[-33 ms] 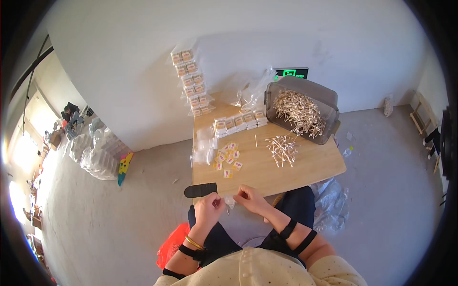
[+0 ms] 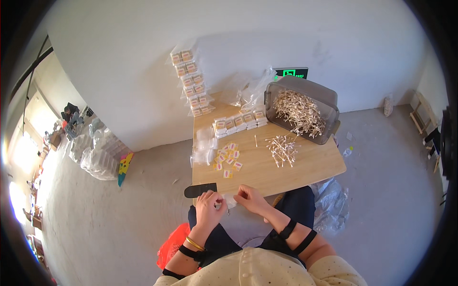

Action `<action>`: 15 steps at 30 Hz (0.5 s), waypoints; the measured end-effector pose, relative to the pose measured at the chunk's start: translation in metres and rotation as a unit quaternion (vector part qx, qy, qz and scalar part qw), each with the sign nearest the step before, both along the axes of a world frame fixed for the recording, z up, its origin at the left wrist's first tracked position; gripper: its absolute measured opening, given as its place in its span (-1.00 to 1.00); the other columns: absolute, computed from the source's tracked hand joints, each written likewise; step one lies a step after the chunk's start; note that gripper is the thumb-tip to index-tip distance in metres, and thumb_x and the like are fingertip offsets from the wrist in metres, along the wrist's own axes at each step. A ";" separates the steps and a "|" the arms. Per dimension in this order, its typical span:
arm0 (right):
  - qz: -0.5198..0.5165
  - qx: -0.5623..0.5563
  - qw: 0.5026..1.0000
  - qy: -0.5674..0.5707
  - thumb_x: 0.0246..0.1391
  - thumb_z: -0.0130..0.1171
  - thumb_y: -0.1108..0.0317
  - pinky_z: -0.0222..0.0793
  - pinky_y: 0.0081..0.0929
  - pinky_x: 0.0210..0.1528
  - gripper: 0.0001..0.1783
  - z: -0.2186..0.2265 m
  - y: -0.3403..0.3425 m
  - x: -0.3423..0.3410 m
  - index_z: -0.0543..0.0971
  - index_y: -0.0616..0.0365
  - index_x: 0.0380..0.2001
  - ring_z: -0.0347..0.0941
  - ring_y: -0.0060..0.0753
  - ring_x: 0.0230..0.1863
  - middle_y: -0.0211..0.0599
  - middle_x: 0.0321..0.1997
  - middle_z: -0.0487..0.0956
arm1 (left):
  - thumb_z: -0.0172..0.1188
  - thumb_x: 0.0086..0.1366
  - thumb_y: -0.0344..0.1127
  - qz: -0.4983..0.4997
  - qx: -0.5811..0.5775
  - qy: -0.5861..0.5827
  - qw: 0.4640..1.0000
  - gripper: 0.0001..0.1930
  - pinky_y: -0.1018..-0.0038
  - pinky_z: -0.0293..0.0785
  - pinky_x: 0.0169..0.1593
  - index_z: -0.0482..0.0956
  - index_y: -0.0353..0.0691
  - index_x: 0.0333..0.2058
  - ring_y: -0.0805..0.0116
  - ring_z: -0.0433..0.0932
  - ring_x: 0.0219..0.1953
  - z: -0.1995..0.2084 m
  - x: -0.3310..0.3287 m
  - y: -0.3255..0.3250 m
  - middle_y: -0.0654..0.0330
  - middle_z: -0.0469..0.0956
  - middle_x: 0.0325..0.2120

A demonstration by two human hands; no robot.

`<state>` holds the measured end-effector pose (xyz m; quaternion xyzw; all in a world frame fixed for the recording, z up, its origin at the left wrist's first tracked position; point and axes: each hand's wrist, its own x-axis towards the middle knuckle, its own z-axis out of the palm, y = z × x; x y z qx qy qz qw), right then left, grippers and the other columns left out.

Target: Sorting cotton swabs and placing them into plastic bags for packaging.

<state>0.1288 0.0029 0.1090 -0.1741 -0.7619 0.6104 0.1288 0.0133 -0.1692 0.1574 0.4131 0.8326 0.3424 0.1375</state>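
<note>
Over the table's front edge, a small clear plastic bag (image 2: pixel 230 200) hangs between my two hands. My left hand (image 2: pixel 210 209) has its fingers curled in a pinch at the bag's left side. On the other side, the fingers of my right hand (image 2: pixel 250 198) are closed at the bag's edge. A black flat piece with a rounded end (image 2: pixel 200 190) lies just beyond my left hand. Small yellow-and-white cards (image 2: pixel 228 159) are scattered farther in, beside a stack of clear bags (image 2: pixel 205 145). Loose cotton swabs (image 2: pixel 282 150) form a pile to the right.
A grey plastic bin (image 2: pixel 329 107) tipped on its side holds many cotton swabs. Packed swab boxes stand in a row (image 2: pixel 240 123) and a tall bagged stack (image 2: pixel 191 83) at the back. A red bag (image 2: pixel 172 245) and clear plastic (image 2: pixel 329 205) flank my legs.
My left hand's fingers have lifted and shifted slightly at the bag, and more of the bag shows between my hands. My right hand stays nearly still.
</note>
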 end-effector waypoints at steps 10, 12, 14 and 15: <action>0.102 -0.147 0.983 0.045 0.24 0.33 0.33 0.20 -0.58 -0.42 -0.76 0.007 -0.013 -0.003 0.51 0.12 -0.46 0.26 -0.71 -0.47 -0.59 -0.54 0.43 | 0.60 -0.06 -0.30 -0.137 0.059 0.098 0.984 0.16 0.23 0.49 0.09 0.08 -0.18 0.48 0.11 0.55 -0.13 0.008 -0.011 -0.001 0.13 0.51 -0.21; 0.099 -0.115 0.988 0.006 0.24 0.34 0.34 0.20 -0.59 -0.42 -0.76 0.007 -0.010 -0.003 0.52 0.12 -0.46 0.26 -0.72 -0.47 -0.58 -0.54 0.42 | 0.61 -0.07 -0.25 -0.141 0.062 0.087 0.984 0.12 0.24 0.47 0.09 0.13 -0.19 0.45 0.11 0.53 -0.15 0.012 -0.016 -0.006 0.15 0.49 -0.24; 0.102 -0.115 0.988 -0.002 0.23 0.35 0.33 0.20 -0.59 -0.42 -0.76 0.008 -0.014 -0.005 0.52 0.13 -0.46 0.26 -0.71 -0.47 -0.57 -0.54 0.43 | 0.63 -0.08 -0.18 -0.150 0.052 0.111 0.981 -0.04 0.25 0.45 0.06 0.30 -0.20 0.29 0.12 0.52 -0.15 0.016 -0.017 -0.010 0.15 0.47 -0.26; 0.105 -0.127 0.986 -0.004 0.23 0.35 0.33 0.20 -0.59 -0.42 -0.76 0.012 -0.019 -0.006 0.52 0.13 -0.46 0.26 -0.71 -0.48 -0.57 -0.54 0.43 | 0.63 -0.08 -0.17 -0.151 0.048 0.116 0.981 -0.08 0.25 0.45 0.05 0.34 -0.20 0.24 0.12 0.51 -0.14 0.014 -0.020 -0.016 0.15 0.47 -0.26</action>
